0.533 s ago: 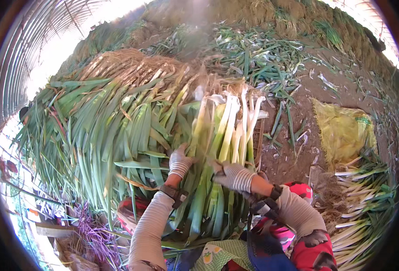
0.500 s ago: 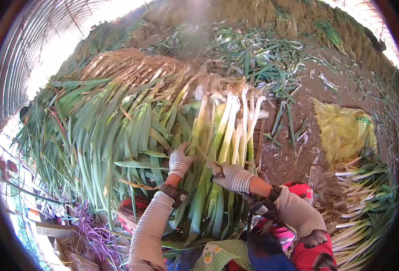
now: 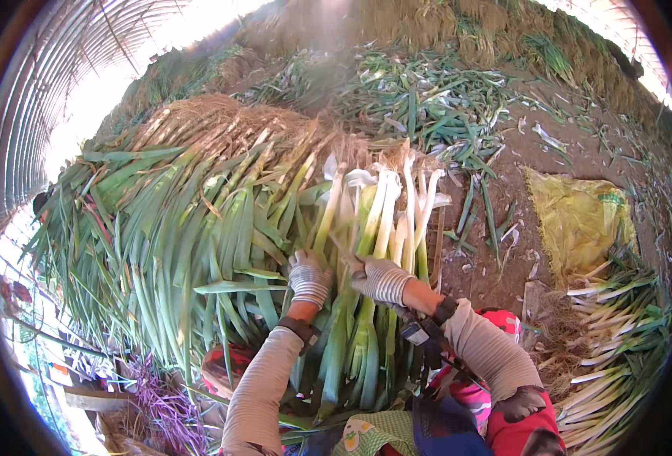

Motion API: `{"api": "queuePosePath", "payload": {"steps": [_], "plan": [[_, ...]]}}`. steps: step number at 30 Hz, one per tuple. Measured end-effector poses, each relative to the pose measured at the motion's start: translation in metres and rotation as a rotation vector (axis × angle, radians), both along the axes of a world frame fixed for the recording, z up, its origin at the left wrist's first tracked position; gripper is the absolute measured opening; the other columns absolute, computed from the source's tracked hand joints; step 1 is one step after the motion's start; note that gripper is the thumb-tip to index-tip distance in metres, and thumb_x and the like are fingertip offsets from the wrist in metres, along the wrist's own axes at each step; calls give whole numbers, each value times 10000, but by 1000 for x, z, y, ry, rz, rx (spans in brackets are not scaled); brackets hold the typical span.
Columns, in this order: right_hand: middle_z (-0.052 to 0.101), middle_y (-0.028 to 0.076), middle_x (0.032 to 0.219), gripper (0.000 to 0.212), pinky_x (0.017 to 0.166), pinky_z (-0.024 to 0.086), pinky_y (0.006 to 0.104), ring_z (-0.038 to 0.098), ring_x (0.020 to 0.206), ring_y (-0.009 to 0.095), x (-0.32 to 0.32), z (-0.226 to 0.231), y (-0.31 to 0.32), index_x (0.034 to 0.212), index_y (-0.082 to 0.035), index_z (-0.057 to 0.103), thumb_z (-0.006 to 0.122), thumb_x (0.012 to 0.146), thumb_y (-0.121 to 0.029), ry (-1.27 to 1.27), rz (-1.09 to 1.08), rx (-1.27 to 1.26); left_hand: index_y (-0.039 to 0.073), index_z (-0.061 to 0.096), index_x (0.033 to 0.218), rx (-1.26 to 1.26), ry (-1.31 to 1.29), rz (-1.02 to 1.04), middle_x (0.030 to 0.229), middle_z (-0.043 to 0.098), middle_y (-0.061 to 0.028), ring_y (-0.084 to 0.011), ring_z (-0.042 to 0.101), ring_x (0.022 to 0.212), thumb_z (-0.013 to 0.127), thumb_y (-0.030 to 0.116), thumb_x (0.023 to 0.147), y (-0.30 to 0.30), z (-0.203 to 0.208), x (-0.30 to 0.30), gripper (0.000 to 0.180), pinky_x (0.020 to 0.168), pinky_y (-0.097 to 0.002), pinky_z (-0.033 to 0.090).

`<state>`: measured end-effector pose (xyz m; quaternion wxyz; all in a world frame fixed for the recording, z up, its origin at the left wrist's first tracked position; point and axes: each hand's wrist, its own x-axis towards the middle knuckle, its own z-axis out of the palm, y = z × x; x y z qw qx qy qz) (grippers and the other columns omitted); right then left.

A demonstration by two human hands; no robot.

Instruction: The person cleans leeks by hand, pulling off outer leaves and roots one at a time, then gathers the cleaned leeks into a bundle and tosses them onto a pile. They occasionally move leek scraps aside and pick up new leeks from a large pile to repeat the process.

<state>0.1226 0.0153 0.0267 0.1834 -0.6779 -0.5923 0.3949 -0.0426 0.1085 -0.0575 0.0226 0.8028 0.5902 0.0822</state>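
Note:
A large heap of unpeeled leeks lies in front of me, roots away from me and green leaves toward me. At its right end, several cleaned leeks with bare white stems lie side by side. My left hand, in a striped grey glove, is closed around a leek between the heap and the cleaned ones. Just to its right, my gloved right hand is closed, its fingertips pinching a thin, motion-blurred strip that looks like leaf, over the leeks' green part.
A yellow woven sack lies on the soil to the right, beside a row of white-stemmed leeks. Leaf scraps litter the ground ahead. Purple strings hang at lower left. Stacked leeks line the back.
My right hand has moved slightly left and up, with the strip now closer to my left hand. The left hand has shifted a little, and the held leek leans slightly farther left.

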Motion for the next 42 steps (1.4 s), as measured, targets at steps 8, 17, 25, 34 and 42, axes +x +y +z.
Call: {"api": "queuePosePath", "payload": {"steps": [8,17,25,34,42], "plan": [[617,197,831,497,748,483,361,618,775,295,11,-6,18,1189,1,441,521,796,-294,14,-71,50,35,572,1034,-493,-211,-3,1006,569,-165,-287,559,919,732,288,581,39,12,-3,543,779,-363,462],[623,196,865,630,704,494,362,615,756,301,26,-1,24,1300,40,317,536,790,-257,43,-254,100,-10,635,965,-816,-796,-19,827,661,-98,-172,602,724,780,251,577,5,-16,-21,490,703,-283,468],[611,172,825,590,683,495,333,604,692,269,42,-22,21,1298,22,327,513,823,-274,-39,-222,20,-25,635,935,-858,-895,-42,805,651,-51,-104,574,708,760,144,631,-52,28,-13,370,685,-251,462],[604,209,792,638,687,490,360,611,738,281,47,22,-6,1265,61,328,555,783,-292,-34,-316,134,-25,638,882,-735,-761,-263,781,637,-45,-95,547,672,732,164,665,-52,45,13,303,638,-242,455],[607,162,716,473,591,514,323,601,613,224,61,18,-13,1075,95,438,549,799,-272,-87,-338,169,101,641,898,-248,-338,-344,797,639,-109,-250,609,715,698,405,672,12,51,54,384,677,-325,485]]}}
